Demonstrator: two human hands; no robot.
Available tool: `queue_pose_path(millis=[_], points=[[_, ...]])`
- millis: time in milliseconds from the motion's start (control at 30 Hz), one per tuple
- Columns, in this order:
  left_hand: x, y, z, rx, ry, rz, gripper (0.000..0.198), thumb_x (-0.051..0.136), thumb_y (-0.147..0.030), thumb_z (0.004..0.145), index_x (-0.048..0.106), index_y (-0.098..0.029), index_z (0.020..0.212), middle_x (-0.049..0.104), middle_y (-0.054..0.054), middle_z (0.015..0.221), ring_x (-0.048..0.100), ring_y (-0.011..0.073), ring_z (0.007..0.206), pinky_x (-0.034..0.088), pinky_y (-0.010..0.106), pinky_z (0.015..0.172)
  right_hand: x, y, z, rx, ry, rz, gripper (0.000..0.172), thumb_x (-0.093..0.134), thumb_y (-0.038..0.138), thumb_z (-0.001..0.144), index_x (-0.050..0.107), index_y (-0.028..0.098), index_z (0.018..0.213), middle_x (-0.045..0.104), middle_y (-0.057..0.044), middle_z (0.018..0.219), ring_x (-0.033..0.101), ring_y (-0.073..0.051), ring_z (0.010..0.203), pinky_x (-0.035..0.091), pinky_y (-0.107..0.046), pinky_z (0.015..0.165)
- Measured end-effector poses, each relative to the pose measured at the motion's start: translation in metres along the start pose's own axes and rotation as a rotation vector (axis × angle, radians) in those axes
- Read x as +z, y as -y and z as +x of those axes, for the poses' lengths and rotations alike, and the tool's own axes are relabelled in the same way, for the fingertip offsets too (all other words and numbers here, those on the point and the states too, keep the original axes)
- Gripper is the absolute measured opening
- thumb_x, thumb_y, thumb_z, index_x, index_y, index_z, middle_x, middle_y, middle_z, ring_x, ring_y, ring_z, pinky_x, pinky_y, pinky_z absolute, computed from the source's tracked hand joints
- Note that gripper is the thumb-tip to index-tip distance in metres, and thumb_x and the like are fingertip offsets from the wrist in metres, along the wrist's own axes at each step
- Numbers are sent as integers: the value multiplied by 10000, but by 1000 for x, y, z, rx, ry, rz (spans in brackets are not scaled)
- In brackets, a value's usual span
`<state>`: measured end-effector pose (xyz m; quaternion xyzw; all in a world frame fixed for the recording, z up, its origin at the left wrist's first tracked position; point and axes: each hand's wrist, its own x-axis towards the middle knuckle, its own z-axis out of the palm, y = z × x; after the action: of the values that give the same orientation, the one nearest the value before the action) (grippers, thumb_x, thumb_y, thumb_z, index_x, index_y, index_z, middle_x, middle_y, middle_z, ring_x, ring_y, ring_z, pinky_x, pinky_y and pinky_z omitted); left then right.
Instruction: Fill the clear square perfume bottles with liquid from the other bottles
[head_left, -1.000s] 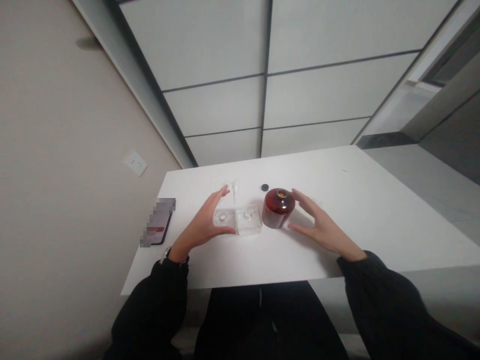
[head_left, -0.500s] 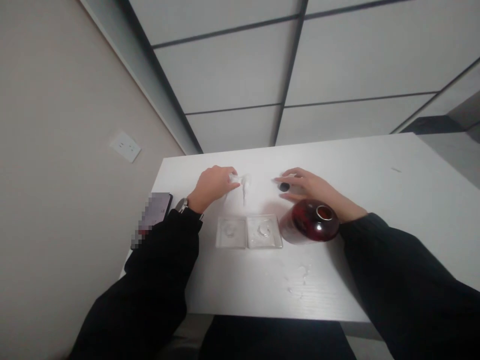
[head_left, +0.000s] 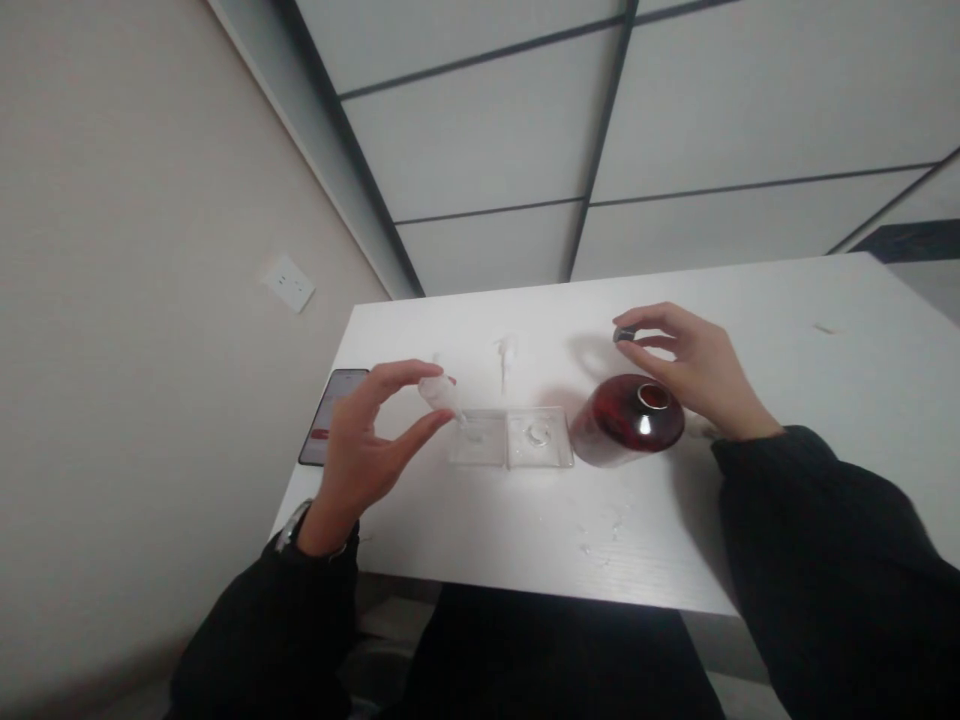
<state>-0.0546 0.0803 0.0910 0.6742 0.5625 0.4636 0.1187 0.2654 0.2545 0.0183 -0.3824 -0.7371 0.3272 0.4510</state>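
Observation:
Between thumb and fingers, my left hand (head_left: 367, 450) pinches a small clear object (head_left: 439, 394), raised near the left clear dish. My right hand (head_left: 694, 360) grips a small dark cap (head_left: 624, 334) above the table, behind the red bottle. The dark red glass bottle (head_left: 626, 420) stands upright with its mouth uncovered. Left of it, touching or nearly so, lies a clear square dish (head_left: 540, 438) with a ring-like shape inside. Another clear square dish (head_left: 478, 441) adjoins it on the left. A white nozzle-like piece (head_left: 508, 352) rests behind the dishes.
A phone (head_left: 326, 415) lies at the left edge of the white table (head_left: 480, 530). Wet spots (head_left: 600, 540) show near the front. A small thin scrap (head_left: 825, 328) is at the far right. A wall socket (head_left: 289, 284) and panelled doors (head_left: 480, 150) stand beyond.
My left hand has come nearer and lifted the clear object away from the nozzle-like piece. My right hand has moved right and raised the dark cap. The view has shifted slightly.

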Motion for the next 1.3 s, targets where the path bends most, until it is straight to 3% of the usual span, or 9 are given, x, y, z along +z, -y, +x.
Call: queue_pose_path(millis=[267,500,600,667,733,867,967,1133,1300], points=[[11,13,-14,-23,-34,79,317,776,-434,935,667,-269,1182,748,61,1154,753,248,1090,601,475,1044,-5,39,-25,-129,-281,240,212,834,311,872,749,347,1064,742,-31,1100,723,-268,1106,637,-513,975],[21,16,-16,24,237,162,266,762,-459,942,696,-267,1115,760,53,1096,719,248,1070,593,456,990,1,64,-40,-233,-229,420,208,854,295,863,763,319,1048,749,-22,1049,747,-223,956,671,-437,849],[17,20,-11,-8,265,132,570,787,-626,861,642,-288,1296,725,62,1130,705,255,1073,603,447,966,5,65,-46,-199,-184,435,172,850,293,870,744,306,1005,751,-30,1033,762,-232,951,687,-441,832],[11,23,5,-65,207,78,705,697,-736,873,572,-277,1393,689,58,1110,699,233,1027,618,406,908,7,65,-49,-181,-174,430,144,835,286,886,729,299,982,749,-35,1027,769,-237,961,695,-443,827],[12,25,33,-125,186,92,552,536,-693,994,611,-249,1314,678,42,1026,697,204,947,609,356,840,10,65,-50,-181,-171,424,129,822,281,898,720,296,977,747,-39,1026,772,-241,973,701,-448,832],[44,31,102,-204,590,382,410,585,-499,1016,643,-216,1308,738,27,911,707,211,815,545,331,760,12,65,-52,-179,-174,412,114,801,254,915,727,301,988,738,-46,1039,769,-241,982,701,-459,868],[83,42,139,-131,725,495,503,645,-492,986,618,-214,1404,748,18,854,693,247,817,496,354,802,13,62,-53,-188,-167,370,156,808,210,896,735,303,997,738,-44,1023,764,-231,942,702,-428,823],[118,58,158,-114,858,461,230,828,-327,822,755,-211,1006,652,-30,619,632,234,694,451,334,763,15,60,-53,-236,-113,357,217,813,80,837,753,258,944,729,-33,1023,766,-203,930,678,-370,870],[82,34,146,-93,725,338,259,744,-310,923,669,-204,1146,711,-21,796,648,168,735,497,309,766,15,61,-54,-200,-54,406,211,813,115,860,749,273,986,782,-44,1098,760,-225,1005,656,-393,910]])
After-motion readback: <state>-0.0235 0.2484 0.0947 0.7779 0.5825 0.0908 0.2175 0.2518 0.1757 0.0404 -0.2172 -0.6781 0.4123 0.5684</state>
